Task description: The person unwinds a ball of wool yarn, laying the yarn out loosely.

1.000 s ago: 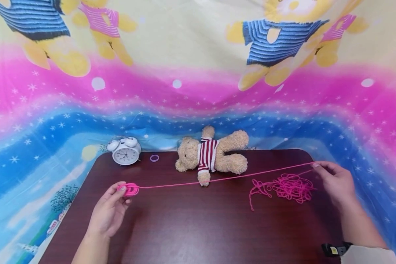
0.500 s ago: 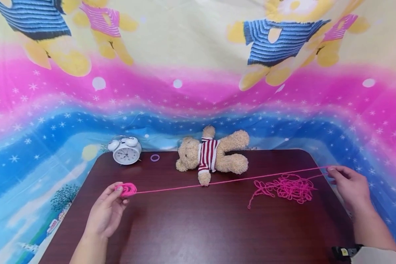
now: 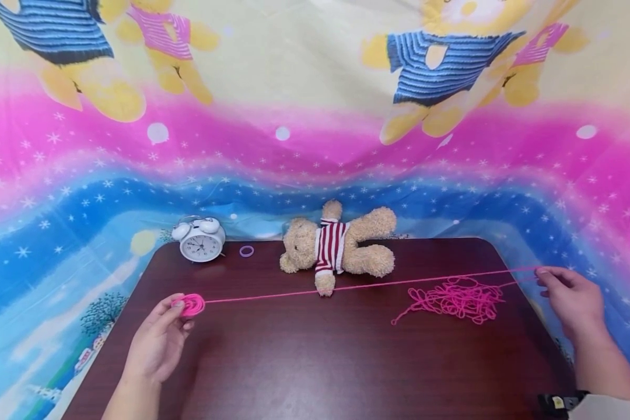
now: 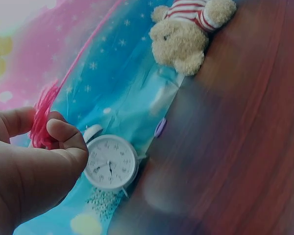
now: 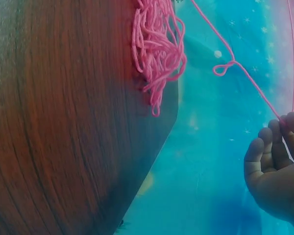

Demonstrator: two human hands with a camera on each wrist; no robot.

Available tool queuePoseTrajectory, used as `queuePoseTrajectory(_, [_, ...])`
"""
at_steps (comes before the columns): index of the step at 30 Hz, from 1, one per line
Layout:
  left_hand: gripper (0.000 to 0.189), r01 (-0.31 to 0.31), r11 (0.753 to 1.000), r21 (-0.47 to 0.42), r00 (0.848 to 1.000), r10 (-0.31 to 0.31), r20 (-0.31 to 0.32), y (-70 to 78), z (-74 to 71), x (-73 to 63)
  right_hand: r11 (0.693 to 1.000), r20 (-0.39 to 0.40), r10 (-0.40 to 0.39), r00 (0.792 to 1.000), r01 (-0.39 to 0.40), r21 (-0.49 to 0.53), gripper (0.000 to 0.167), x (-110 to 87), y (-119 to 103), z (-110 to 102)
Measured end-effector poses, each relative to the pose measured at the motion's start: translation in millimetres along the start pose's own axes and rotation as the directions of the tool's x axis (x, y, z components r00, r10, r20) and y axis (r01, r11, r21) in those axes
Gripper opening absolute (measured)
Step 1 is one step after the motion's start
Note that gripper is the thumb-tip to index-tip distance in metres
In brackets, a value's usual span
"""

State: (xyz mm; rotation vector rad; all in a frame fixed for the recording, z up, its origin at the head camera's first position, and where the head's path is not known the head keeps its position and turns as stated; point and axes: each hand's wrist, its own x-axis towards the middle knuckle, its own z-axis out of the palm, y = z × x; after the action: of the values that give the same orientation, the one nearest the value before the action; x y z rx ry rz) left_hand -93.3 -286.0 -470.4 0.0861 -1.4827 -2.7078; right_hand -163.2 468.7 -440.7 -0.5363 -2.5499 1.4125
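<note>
My left hand pinches a small wound coil of pink yarn between thumb and fingers, seen from the side in the left wrist view. From the coil a single strand stretches nearly straight across the table. At its other end my right hand pinches the yarn beyond the table's right edge. A loose tangled pile of pink yarn lies on the right part of the table. In the right wrist view a length with a small loop in it runs to the right hand's fingertips.
A teddy bear in a striped shirt lies on its side at the back of the dark wooden table. A white alarm clock and a purple ring are at the back left. A printed curtain hangs behind.
My right hand has moved right, out past the table edge, drawing the strand. My left hand has shifted a little left with the coil. The pile's loose end has moved slightly.
</note>
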Motion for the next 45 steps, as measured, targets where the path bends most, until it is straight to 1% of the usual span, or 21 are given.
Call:
queuePoseTrajectory(4, [0.018,0.012,0.999,0.031,0.999,-0.011,-0.045,4.5,-13.3,-2.8,1.000,-0.004,0.010,1.000,-0.010,0.009,0.042,-0.5,-2.1,-2.2])
queuePoseTrajectory(8, [0.018,0.026,0.999,0.038,0.996,-0.023,-0.082,9.0,-26.1,-4.7,1.000,-0.010,0.015,1.000,-0.015,0.003,0.036,-1.1,-2.8,-3.5])
queuePoseTrajectory(11, [0.018,0.031,0.999,0.012,0.994,-0.029,-0.110,11.6,-32.6,-5.3,1.000,-0.013,0.007,1.000,-0.008,-0.012,0.034,-1.5,-1.9,-4.1])
queuePoseTrajectory(14, [0.019,0.026,1.000,-0.015,0.991,-0.028,-0.131,12.9,-36.0,-5.5,1.000,-0.013,0.002,1.000,-0.002,-0.008,0.034,-1.3,-1.0,-4.0])
queuePoseTrajectory(17, [0.020,0.009,0.999,-0.053,0.991,-0.016,-0.132,13.2,-36.9,-5.1,1.000,-0.021,-0.012,1.000,0.012,0.011,0.029,-1.1,-0.9,-3.7])
queuePoseTrajectory(20, [0.021,-0.010,0.997,-0.077,0.993,0.001,-0.116,12.8,-35.7,-4.6,1.000,-0.020,-0.024,1.000,0.024,0.012,0.023,-1.9,-1.4,-3.0])
queuePoseTrajectory(22, [0.022,-0.015,0.996,-0.085,0.995,0.007,-0.096,12.3,-34.0,-4.5,0.999,-0.012,-0.032,0.999,0.032,-0.004,0.027,-3.2,-2.0,-1.8])
queuePoseTrajectory(25, [0.023,-0.013,0.996,-0.087,0.998,0.007,-0.069,11.4,-30.1,-4.7,0.998,0.010,-0.035,0.999,0.036,-0.053,0.038,-5.5,-3.4,1.7])
queuePoseTrajectory(27, [0.023,-0.007,0.997,-0.079,0.999,0.003,-0.053,10.8,-26.6,-5.0,0.997,0.024,-0.038,0.999,0.040,-0.068,0.044,-6.6,-4.0,5.1])
queuePoseTrajectory(33, [0.024,-0.005,0.998,-0.055,1.000,0.004,-0.025,7.9,-15.1,-4.1,0.995,0.066,-0.061,0.996,0.066,-0.075,0.044,-6.7,-2.9,16.7])
queuePoseTrajectory(39, [0.018,-0.001,1.000,-0.012,1.000,0.001,-0.020,6.1,-4.3,-2.1,0.989,0.076,-0.096,0.992,0.104,-0.108,0.052,-4.5,-3.7,31.5])
queuePoseTrajectory(41, [0.017,0.005,1.000,0.001,1.000,-0.005,-0.021,5.9,-1.3,-1.7,0.985,0.091,-0.117,0.989,0.128,-0.119,0.052,-4.0,-4.5,37.1])
queuePoseTrajectory(45, [0.017,0.004,1.000,0.009,1.000,-0.004,-0.011,4.1,3.2,-0.8,0.972,0.170,-0.168,0.971,0.192,-0.138,0.050,-5.2,-5.9,48.5])
